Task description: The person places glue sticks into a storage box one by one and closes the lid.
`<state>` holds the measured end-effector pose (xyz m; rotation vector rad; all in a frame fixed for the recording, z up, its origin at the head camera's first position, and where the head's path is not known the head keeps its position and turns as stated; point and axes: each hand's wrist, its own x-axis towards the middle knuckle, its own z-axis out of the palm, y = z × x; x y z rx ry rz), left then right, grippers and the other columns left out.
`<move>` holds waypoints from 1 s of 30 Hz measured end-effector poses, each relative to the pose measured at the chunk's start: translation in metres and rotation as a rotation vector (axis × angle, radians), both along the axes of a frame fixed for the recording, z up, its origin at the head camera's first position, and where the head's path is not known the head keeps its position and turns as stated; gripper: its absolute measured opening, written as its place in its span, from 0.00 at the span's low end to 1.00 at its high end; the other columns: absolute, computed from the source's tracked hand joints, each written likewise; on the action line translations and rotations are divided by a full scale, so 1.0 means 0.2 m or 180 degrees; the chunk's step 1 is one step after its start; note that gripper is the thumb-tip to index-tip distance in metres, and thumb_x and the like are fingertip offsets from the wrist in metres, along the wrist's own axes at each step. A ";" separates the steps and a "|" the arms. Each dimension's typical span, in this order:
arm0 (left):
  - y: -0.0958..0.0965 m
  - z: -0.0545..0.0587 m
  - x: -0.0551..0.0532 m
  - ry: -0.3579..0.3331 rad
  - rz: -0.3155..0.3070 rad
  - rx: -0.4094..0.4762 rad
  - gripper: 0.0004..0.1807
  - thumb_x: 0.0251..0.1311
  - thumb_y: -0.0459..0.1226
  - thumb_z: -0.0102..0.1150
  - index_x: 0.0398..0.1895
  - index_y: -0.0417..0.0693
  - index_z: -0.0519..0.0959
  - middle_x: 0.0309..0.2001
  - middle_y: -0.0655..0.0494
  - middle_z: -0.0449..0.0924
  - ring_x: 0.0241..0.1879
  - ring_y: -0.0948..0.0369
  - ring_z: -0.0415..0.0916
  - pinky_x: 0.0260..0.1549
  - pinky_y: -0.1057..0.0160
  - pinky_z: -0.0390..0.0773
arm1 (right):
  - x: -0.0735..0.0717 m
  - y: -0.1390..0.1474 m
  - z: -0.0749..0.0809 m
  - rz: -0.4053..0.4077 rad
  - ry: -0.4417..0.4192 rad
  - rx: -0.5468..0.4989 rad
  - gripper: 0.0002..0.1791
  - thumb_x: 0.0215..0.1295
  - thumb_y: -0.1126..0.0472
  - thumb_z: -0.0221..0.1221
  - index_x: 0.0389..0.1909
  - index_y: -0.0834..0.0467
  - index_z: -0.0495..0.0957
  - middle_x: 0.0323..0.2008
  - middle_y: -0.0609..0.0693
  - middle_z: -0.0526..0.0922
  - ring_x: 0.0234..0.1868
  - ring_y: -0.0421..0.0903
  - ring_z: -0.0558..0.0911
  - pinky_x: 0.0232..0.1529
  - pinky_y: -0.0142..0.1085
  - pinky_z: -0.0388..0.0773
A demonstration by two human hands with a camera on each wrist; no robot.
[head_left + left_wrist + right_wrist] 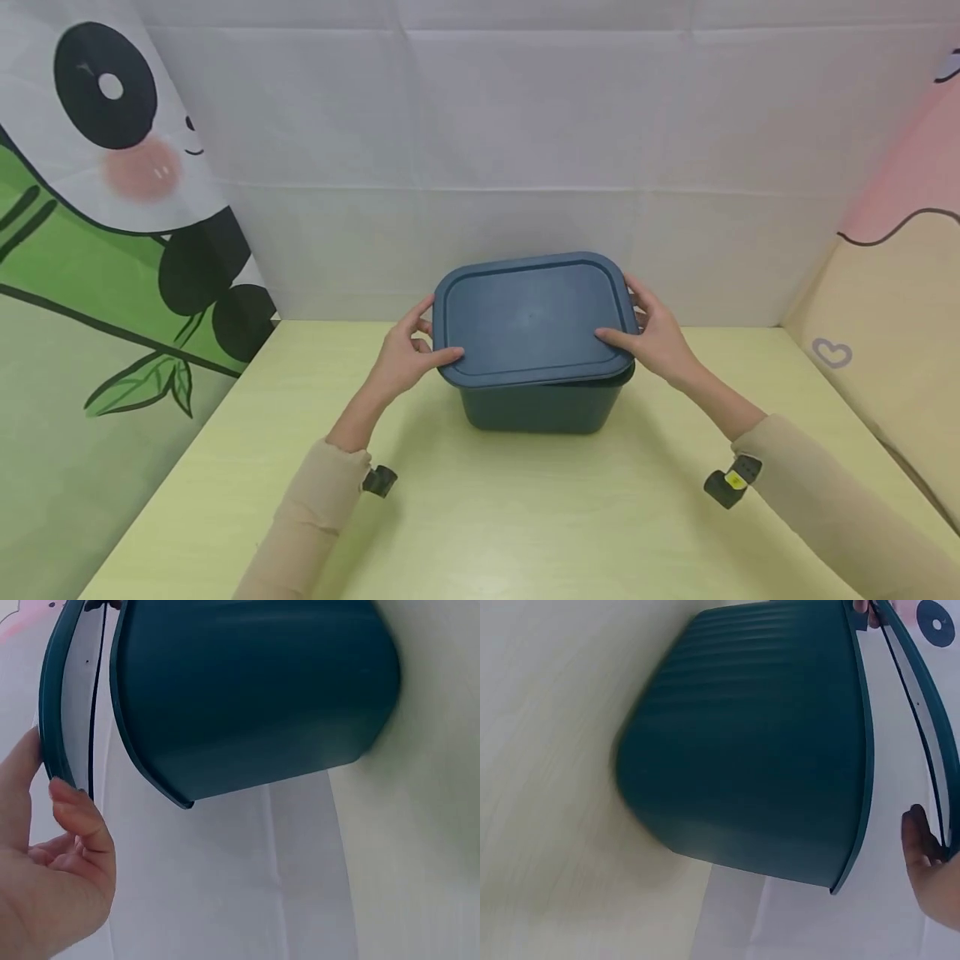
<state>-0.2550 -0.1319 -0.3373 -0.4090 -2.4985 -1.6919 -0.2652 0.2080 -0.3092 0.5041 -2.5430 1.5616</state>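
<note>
A blue rectangular lid (532, 321) is held between both hands over a dark teal plastic box (540, 408) that stands on the table. The left hand (405, 354) pinches the lid's left edge, thumb on top and fingers beneath. At the opposite edge, the right hand (660, 337) grips in the same way. Both wrist views show a gap between the lid (54, 697) and the rim of the box (757, 735). From the head view, the lid sits slightly askew and covers the box's opening, so the inside is hidden.
The pale yellow-green table (510, 517) stretches in front of the box. A white cloth (525, 125) hangs behind it. Printed cloths with a panda (135, 108) on the left and a heart (831, 352) on the right flank the table.
</note>
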 end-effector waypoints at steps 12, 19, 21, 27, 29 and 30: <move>0.05 0.05 -0.07 -0.0309 0.0163 -0.0754 0.53 0.44 0.43 0.70 0.71 0.51 0.48 0.39 0.47 0.68 0.28 0.58 0.74 0.27 0.60 0.77 | -0.06 0.01 -0.04 -0.0332 0.0175 0.0773 0.45 0.53 0.56 0.65 0.67 0.63 0.52 0.51 0.62 0.63 0.34 0.49 0.69 0.31 0.34 0.73; 0.06 0.04 -0.12 -0.0683 0.0155 -0.0949 0.53 0.44 0.46 0.69 0.71 0.50 0.48 0.48 0.43 0.68 0.39 0.52 0.71 0.40 0.57 0.74 | -0.09 0.02 -0.07 -0.0248 -0.0055 0.1019 0.46 0.55 0.51 0.63 0.68 0.66 0.50 0.51 0.64 0.64 0.36 0.52 0.69 0.33 0.38 0.71; 0.07 0.04 -0.14 -0.0766 0.0156 -0.0904 0.52 0.44 0.46 0.70 0.70 0.51 0.49 0.48 0.44 0.68 0.41 0.52 0.69 0.41 0.56 0.73 | -0.09 0.02 -0.07 -0.0220 -0.0076 0.1086 0.46 0.55 0.51 0.62 0.68 0.67 0.49 0.51 0.65 0.64 0.37 0.53 0.69 0.34 0.40 0.71; 0.07 0.01 -0.16 -0.0894 0.0164 -0.0825 0.50 0.45 0.47 0.69 0.70 0.51 0.51 0.51 0.45 0.66 0.46 0.51 0.66 0.45 0.54 0.70 | -0.12 0.04 -0.10 -0.0174 -0.0150 0.1158 0.45 0.56 0.50 0.61 0.67 0.67 0.51 0.53 0.66 0.65 0.38 0.55 0.71 0.36 0.41 0.71; 0.07 0.00 -0.16 -0.0917 0.0155 -0.0800 0.49 0.45 0.47 0.68 0.69 0.50 0.52 0.52 0.44 0.65 0.47 0.51 0.66 0.46 0.54 0.70 | -0.12 0.04 -0.11 -0.0181 -0.0180 0.1148 0.45 0.56 0.50 0.61 0.67 0.67 0.52 0.54 0.66 0.65 0.38 0.54 0.71 0.36 0.41 0.71; 0.07 0.00 -0.16 -0.0930 0.0152 -0.0779 0.49 0.45 0.47 0.68 0.69 0.50 0.52 0.51 0.44 0.65 0.47 0.51 0.66 0.46 0.54 0.70 | -0.12 0.03 -0.11 -0.0185 -0.0188 0.1131 0.44 0.56 0.49 0.61 0.67 0.67 0.52 0.54 0.66 0.65 0.38 0.54 0.70 0.36 0.40 0.71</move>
